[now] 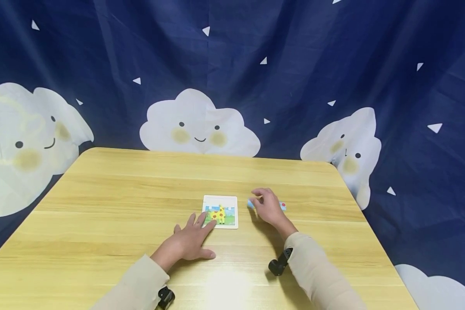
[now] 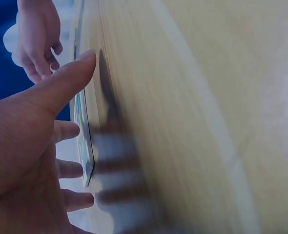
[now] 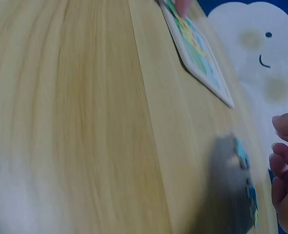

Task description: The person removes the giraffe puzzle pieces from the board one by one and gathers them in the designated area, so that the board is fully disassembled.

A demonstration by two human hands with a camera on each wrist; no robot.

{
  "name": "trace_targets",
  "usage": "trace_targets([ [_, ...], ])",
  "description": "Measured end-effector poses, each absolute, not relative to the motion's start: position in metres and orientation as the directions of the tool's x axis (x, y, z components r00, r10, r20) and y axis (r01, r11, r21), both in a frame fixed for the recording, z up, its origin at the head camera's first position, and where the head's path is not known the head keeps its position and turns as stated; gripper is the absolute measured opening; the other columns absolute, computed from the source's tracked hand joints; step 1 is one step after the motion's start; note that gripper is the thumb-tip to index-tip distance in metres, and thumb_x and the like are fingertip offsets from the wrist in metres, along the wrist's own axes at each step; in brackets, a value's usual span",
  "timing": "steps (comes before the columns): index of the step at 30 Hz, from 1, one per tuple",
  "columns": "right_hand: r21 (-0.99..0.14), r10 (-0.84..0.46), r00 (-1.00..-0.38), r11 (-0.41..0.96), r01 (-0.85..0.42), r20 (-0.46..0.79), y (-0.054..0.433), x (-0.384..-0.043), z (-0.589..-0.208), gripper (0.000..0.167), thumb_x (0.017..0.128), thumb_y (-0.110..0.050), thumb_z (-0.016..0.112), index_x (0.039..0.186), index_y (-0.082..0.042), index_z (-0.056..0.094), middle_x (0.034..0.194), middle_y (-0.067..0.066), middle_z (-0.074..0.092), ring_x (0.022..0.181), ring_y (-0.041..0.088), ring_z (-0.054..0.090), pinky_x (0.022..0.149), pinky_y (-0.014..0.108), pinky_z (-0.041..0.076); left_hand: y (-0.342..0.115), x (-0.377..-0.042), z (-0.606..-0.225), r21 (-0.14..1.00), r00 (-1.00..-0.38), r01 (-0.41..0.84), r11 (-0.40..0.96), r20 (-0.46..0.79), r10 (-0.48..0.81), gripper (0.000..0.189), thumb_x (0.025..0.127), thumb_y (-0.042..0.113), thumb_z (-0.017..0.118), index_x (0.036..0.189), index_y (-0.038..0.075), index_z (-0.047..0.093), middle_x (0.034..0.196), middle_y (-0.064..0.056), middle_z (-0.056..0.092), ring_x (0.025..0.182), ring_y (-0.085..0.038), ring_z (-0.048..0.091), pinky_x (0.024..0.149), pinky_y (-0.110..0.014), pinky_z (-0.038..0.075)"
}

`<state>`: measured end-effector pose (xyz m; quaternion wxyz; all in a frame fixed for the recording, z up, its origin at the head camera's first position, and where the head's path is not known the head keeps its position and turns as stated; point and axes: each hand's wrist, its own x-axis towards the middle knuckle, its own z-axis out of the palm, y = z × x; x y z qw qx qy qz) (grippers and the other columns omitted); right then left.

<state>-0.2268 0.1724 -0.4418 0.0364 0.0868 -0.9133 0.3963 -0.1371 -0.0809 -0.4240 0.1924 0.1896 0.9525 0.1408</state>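
Note:
A white-framed jigsaw board (image 1: 221, 199) lies on the table, its lower part filled by a yellow giraffe (image 1: 218, 214) with red spots on green and blue. My left hand (image 1: 190, 242) has its fingers spread, the fingertips at the board's left side and over the picture's edge. To the right of the board, loose blue jigsaw pieces (image 3: 252, 197) lie on the table; a red dot shows on the end of one piece (image 1: 283, 206). Close over them is my right hand (image 1: 269, 207), fingers loosely bent, thumb apart, nothing visible between them. It partly hides the pieces in the head view.
The wooden table (image 1: 139, 189) has rounded far corners. Behind it hangs a dark blue cloth (image 1: 232, 51) with white clouds and small white triangles. A black wrist camera (image 1: 280, 262) sits on the right sleeve, another (image 1: 165, 297) on the left.

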Motion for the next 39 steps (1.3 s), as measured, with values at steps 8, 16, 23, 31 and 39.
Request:
trace_targets([
  [8,-0.737,-0.189,-0.976,0.643,-0.207,0.109,0.14,-0.224,-0.441,0.028,0.091,-0.013,0.062,0.116,-0.002,0.063,0.109,0.012,0.061,0.092,0.024,0.06,0.082,0.039,0.049,-0.082,-0.13,-0.426,0.337,-0.858,0.311,0.889,-0.302,0.415,0.087,0.078,0.058,0.066,0.148,0.02,0.032,0.156,-0.018,0.018,0.14,-0.045,0.016,0.093,-0.077,0.022],
  [16,-0.703,-0.303,-0.952,0.669,-0.242,0.04,0.112,-0.224,-0.44,0.027,0.092,-0.016,0.06,0.117,-0.004,0.063,0.104,0.008,0.061,0.091,0.018,0.058,0.08,0.034,0.049,-0.083,-0.128,-0.427,0.323,-0.861,0.309,0.894,-0.303,0.408,0.085,0.079,0.058,0.064,0.148,0.021,0.031,0.156,-0.019,0.017,0.14,-0.046,0.017,0.093,-0.077,0.022],
  [23,-0.676,-0.383,-0.924,0.679,-0.286,0.008,0.098,-0.226,-0.444,0.022,0.093,-0.015,0.06,0.113,-0.008,0.066,0.103,0.004,0.062,0.089,0.014,0.056,0.08,0.032,0.048,-0.083,-0.128,-0.427,0.316,-0.861,0.312,0.896,-0.304,0.407,0.086,0.079,0.06,0.064,0.148,0.021,0.032,0.155,-0.019,0.018,0.139,-0.046,0.018,0.092,-0.077,0.023],
  [31,-0.663,-0.444,-0.896,0.672,-0.329,-0.005,0.091,-0.226,-0.444,0.018,0.091,-0.012,0.061,0.107,-0.008,0.07,0.103,0.004,0.061,0.085,0.013,0.052,0.076,0.029,0.045,-0.082,-0.13,-0.426,0.31,-0.861,0.318,0.896,-0.301,0.41,0.085,0.079,0.059,0.064,0.148,0.021,0.033,0.155,-0.019,0.019,0.138,-0.046,0.02,0.09,-0.078,0.025],
  [39,-0.594,-0.497,-0.866,0.713,-0.372,-0.054,0.083,-0.226,-0.444,0.02,0.091,-0.016,0.062,0.109,-0.01,0.069,0.098,0.002,0.057,0.083,0.012,0.048,0.075,0.027,0.044,-0.082,-0.131,-0.428,0.299,-0.86,0.334,0.894,-0.291,0.419,0.085,0.079,0.06,0.064,0.148,0.021,0.033,0.155,-0.019,0.02,0.138,-0.045,0.021,0.089,-0.077,0.026],
])
